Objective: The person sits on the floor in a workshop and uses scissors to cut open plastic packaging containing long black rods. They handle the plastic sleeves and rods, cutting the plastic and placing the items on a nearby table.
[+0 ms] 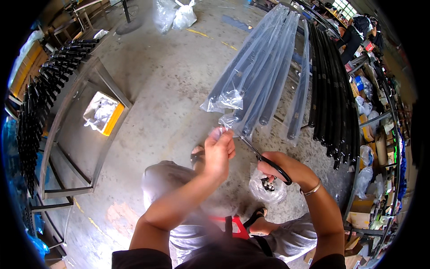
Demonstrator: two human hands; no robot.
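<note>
Several long black tubes, each in a clear plastic sleeve, lie side by side ahead of me with their near ends toward me. My left hand is closed, pinching the bunched end of one sleeve. In my right hand is a pair of scissors with black handles. Their blades reach up and left to the sleeve just beside my left fingers; whether they are cutting into it I cannot tell. Below my right hand, a clear plastic bag holds small dark and light pieces.
Bare black tubes lie in a row to the right. Shelves with cardboard boxes and bags line the right edge. At left stand a metal frame, stacked black rods and a yellow-white box. A person is far right.
</note>
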